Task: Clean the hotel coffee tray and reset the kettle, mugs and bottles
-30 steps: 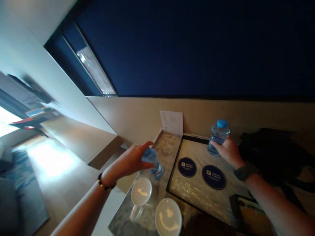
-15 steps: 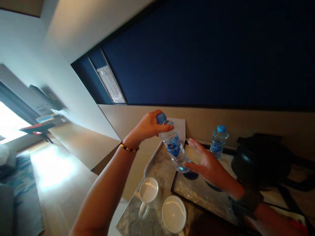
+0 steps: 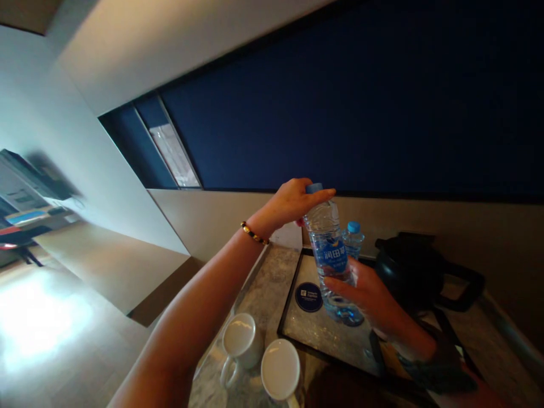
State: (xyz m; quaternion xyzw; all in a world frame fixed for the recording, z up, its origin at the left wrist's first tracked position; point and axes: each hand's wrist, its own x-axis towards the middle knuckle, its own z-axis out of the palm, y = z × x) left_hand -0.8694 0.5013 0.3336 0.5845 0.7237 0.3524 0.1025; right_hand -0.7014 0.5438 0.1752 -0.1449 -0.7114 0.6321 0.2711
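I hold a clear plastic water bottle (image 3: 329,258) with a blue label upright above a black-framed marble tray (image 3: 323,334). My left hand (image 3: 293,202) grips its blue cap from above. My right hand (image 3: 365,294) wraps the lower body from the right. The bottle's base hovers over or rests on a dark round coaster, mostly hidden. A second small water bottle (image 3: 353,238) stands at the back of the tray, partly behind the held one. Another dark blue coaster (image 3: 308,296) lies on the tray to the left.
Two white mugs (image 3: 240,344) (image 3: 280,371) stand on the marble counter in front of the tray. A black kettle (image 3: 410,272) sits to the right, its handle pointing right. A beige wall and dark blue panel rise behind. The counter's left edge drops to the floor.
My left hand lifted the bottle from beside the mugs and carried it right over the tray. My right hand left the back bottle and closed on the held one.
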